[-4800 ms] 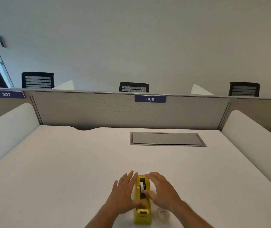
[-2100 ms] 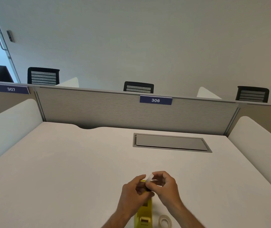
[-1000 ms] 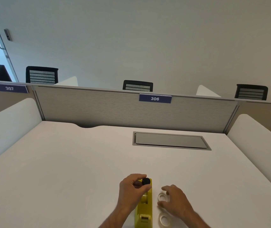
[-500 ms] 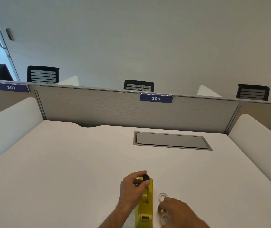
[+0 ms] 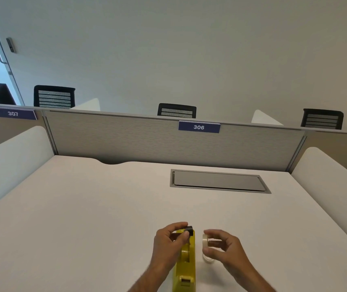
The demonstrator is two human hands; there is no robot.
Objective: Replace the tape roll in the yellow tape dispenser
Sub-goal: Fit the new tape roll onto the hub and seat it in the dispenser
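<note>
The yellow tape dispenser point(image 5: 186, 268) stands on the white desk point(image 5: 105, 207) at the bottom centre, its cutter end nearest me and its roll bay without a roll. My left hand point(image 5: 168, 247) holds the small black spool core point(image 5: 189, 229) above the dispenser's far end. My right hand point(image 5: 223, 247), just right of the dispenser, pinches a clear tape roll point(image 5: 205, 241) upright between thumb and fingers. A second tape roll point(image 5: 207, 258) lies flat on the desk under that hand, partly hidden.
A grey cable hatch point(image 5: 219, 181) is set into the desk further back. A fabric partition with a "306" label point(image 5: 199, 127) closes the far edge. White side dividers point(image 5: 326, 171) flank the desk. Black chair backs show beyond the partition.
My right hand has lifted one tape roll off the desk and holds it beside the dispenser. My left hand still holds the black core, now a little higher.
</note>
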